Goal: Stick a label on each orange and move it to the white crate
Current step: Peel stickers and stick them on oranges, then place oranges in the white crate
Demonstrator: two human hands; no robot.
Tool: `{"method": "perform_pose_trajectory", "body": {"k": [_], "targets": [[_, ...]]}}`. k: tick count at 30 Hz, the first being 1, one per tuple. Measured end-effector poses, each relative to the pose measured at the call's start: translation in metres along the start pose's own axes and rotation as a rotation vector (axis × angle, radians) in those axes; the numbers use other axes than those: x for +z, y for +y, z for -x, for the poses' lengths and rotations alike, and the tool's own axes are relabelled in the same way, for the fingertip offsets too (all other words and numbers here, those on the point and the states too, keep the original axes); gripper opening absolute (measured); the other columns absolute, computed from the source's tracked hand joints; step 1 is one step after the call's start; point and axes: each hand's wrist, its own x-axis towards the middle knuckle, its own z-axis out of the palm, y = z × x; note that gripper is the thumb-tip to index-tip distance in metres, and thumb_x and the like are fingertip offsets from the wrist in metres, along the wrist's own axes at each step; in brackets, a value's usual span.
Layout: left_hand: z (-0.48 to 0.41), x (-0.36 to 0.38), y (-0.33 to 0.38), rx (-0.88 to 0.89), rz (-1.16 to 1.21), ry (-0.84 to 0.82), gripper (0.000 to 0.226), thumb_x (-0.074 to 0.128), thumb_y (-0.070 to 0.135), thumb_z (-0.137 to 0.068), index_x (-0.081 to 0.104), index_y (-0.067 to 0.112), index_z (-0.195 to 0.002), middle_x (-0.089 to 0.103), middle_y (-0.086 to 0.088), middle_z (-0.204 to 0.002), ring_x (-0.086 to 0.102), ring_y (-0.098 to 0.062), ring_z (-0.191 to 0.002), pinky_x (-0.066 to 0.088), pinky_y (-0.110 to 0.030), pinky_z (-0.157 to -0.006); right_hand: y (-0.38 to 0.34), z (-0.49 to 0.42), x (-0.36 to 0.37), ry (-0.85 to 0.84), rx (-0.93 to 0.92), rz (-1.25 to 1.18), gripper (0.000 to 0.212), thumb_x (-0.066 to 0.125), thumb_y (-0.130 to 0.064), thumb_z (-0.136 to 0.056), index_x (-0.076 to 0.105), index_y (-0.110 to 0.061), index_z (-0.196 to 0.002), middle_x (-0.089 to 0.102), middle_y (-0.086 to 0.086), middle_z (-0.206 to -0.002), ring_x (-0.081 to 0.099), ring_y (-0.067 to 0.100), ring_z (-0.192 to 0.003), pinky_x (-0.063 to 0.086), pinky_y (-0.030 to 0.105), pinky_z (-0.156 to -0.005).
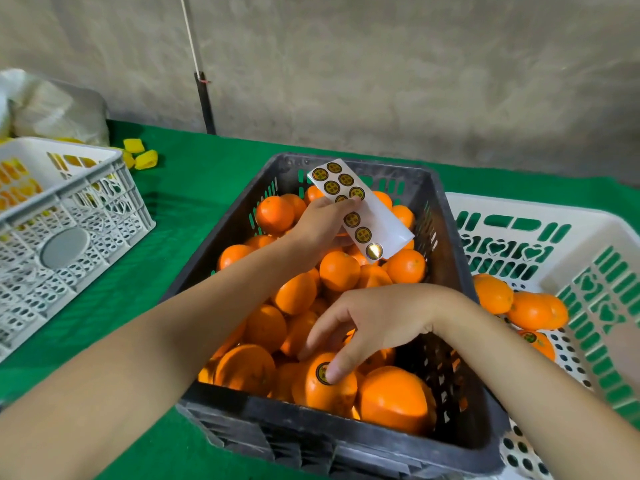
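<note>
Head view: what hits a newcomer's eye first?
The black crate, centre, heaped with oranges. Above its far side the left hand holds a label sheet; at its near edge the right hand presses a label onto an orange. A white crate on the right holds a few more.

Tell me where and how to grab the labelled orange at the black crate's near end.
Grip the labelled orange from above, fingers spread over its upper sides on either side of the label. Only its top is exposed: neighbouring oranges crowd its flanks and the near wall of the black crate blocks the front. The right hand, a fingertip on the label, is probably best placed.
</note>
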Motion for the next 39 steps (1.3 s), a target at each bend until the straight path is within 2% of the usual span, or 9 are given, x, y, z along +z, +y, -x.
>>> {"method": "perform_pose_trajectory", "body": {"k": [7, 10, 15, 17, 20, 26, 31, 35, 39], "targets": [[-0.002, 0.0, 0.0, 0.0, 0.004, 0.006, 0.007, 0.061, 0.02, -0.097, 0.057, 0.026, -0.1, 0.069, 0.002, -0.104, 0.067, -0.019, -0.097, 0.058, -0.034, -0.073, 0.002, 0.007, -0.007, -0.074, -0.014, 0.011, 0.057, 0.071, -0.03, -0.09, 0.048, -0.035, -0.142, 0.047, -0.022, -0.144, 0.045, -0.009, -0.127, 0.042, 0.006, -0.093], [-0.003, -0.001, -0.001, -0.01, 0.018, 0.004, 0.007, 0.062, 0.02, -0.097, 0.058, 0.026, -0.1, 0.07, 0.003, -0.1, 0.068, -0.017, -0.094, 0.059, -0.031, -0.068, 0.001, 0.003, -0.001, -0.124, 0.037, 0.185, 0.069, 0.071, -0.048, -0.085, 0.036, -0.047, -0.145, 0.035, -0.025, -0.152, 0.038, 0.0, -0.136, 0.04, 0.017, -0.103], [-0.004, -0.001, -0.001, -0.004, 0.029, 0.033, 0.008, 0.062, 0.021, -0.096, 0.059, 0.026, -0.101, 0.071, 0.004, -0.098, 0.069, -0.017, -0.093, 0.06, -0.031, -0.065, 0.008, 0.005, 0.002, -0.038, -0.04, 0.205, 0.068, 0.074, -0.047, -0.083, 0.039, -0.049, -0.141, 0.037, -0.029, -0.147, 0.046, -0.019, -0.111, 0.039, 0.008, -0.083], [-0.005, -0.002, -0.001, 0.011, 0.049, 0.041, 0.006, 0.062, 0.022, -0.097, 0.059, 0.026, -0.1, 0.074, 0.006, -0.092, 0.07, -0.017, -0.092, 0.06, -0.034, -0.07, 0.011, 0.01, -0.002, 0.127, -0.058, 0.095, 0.071, 0.079, -0.048, -0.078, 0.039, -0.055, -0.136, 0.037, -0.037, -0.141, 0.04, -0.03, -0.107, 0.039, 0.006, -0.085], [-0.005, -0.004, 0.002, 0.04, 0.087, 0.082, 0.005, 0.063, 0.025, -0.096, 0.062, 0.025, -0.101, 0.077, 0.006, -0.086, 0.073, -0.017, -0.088, 0.061, -0.036, -0.075, 0.017, 0.019, -0.014, 0.47, -0.163, -0.062, 0.063, 0.083, -0.041, -0.075, 0.051, -0.051, -0.128, 0.049, -0.031, -0.132, 0.048, -0.011, -0.119, 0.047, 0.017, -0.093], [-0.015, -0.013, 0.009, 0.037, 0.179, 0.305, 0.008, 0.062, 0.021, -0.096, 0.059, 0.019, -0.103, 0.069, -0.003, -0.099, 0.07, -0.021, -0.09, 0.061, -0.031, -0.063, 0.043, 0.047, -0.043, 1.168, -0.25, -0.383, 0.056, 0.084, -0.034, -0.07, 0.061, -0.04, -0.12, 0.066, -0.016, -0.114, 0.065, 0.004, -0.103, 0.054, 0.021, -0.083], [-0.015, -0.016, 0.002, 0.06, 0.122, 0.249, 0.008, 0.062, 0.021, -0.096, 0.057, 0.022, -0.102, 0.068, 0.0, -0.099, 0.069, -0.02, -0.092, 0.058, -0.028, -0.057, 0.097, 0.078, -0.066, 1.638, 0.141, -0.556, 0.04, 0.079, -0.04, -0.069, 0.059, -0.035, -0.104, 0.066, -0.007, -0.102, 0.064, 0.014, -0.092, 0.05, 0.026, -0.068], [-0.015, -0.014, -0.001, 0.06, 0.08, 0.225, 0.006, 0.062, 0.022, -0.097, 0.057, 0.023, -0.1, 0.069, 0.0, -0.102, 0.069, -0.019, -0.092, 0.058, -0.027, -0.056, 0.152, 0.096, -0.053, 1.374, 0.745, -0.216, 0.05, 0.073, -0.034, -0.079, 0.054, -0.018, -0.122, 0.061, 0.006, -0.113, 0.059, 0.026, -0.098, 0.051, 0.039, -0.081], [-0.017, -0.019, -0.003, 0.061, 0.059, 0.231, 0.006, 0.063, 0.021, -0.096, 0.058, 0.022, -0.099, 0.07, -0.001, -0.103, 0.069, -0.02, -0.093, 0.058, -0.028, -0.058, 0.166, 0.101, -0.048, 0.912, 0.888, 0.002, 0.037, 0.053, -0.006, -0.092, 0.052, -0.013, -0.128, 0.058, 0.012, -0.127, 0.057, 0.027, -0.101, 0.045, 0.034, -0.073]]}}
